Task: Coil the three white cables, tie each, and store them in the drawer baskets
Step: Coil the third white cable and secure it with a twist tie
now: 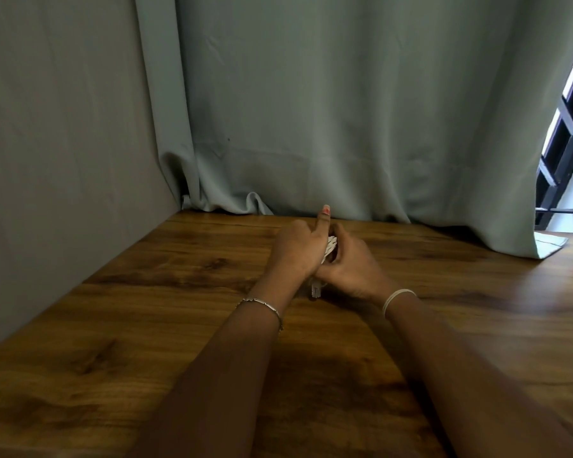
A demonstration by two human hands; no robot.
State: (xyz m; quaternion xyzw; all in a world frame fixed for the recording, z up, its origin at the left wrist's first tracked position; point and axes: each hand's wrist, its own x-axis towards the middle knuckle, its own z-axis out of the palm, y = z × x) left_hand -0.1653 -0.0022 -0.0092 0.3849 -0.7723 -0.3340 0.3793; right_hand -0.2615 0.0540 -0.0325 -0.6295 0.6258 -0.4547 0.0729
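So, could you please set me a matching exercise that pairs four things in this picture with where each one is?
Things:
1. white cable bundle
2. silver chain bracelet
3. thin white band
4. grey-green fabric curtain

Places:
A. round the right wrist
B. gripped between the left hand and the right hand
C. hanging behind the brown wooden table
D. round the left wrist

Pairs: 1-B, 2-D, 3-A, 4-C.
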